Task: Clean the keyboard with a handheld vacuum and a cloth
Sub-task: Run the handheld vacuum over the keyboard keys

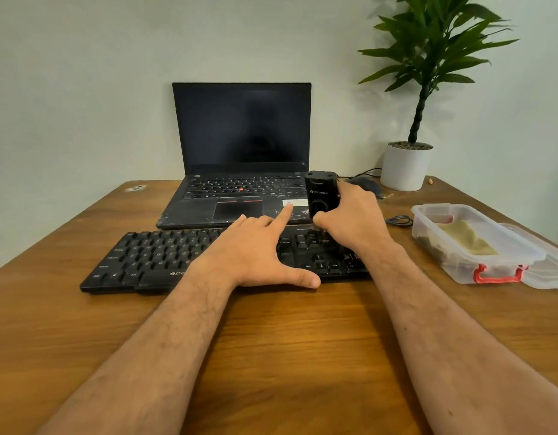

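Both forearms cross desk (pixel 287 340) near edge. Left hand (pixel 255 255) lies flat on keyboard (pixel 152 259), fingers straight, steadying it. Right hand (pixel 353 215) has grip wrapped around upright handheld vacuum (pixel 321 196), nozzle on keyboard's right key block. Advice: keep nozzle flush, sweep slowly row by row, maintain bracing. Cloth not identifiable.

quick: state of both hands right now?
Left hand: open, fingers straight, resting on the keyboard.
Right hand: gripping the handheld vacuum upright over the keyboard's right end.
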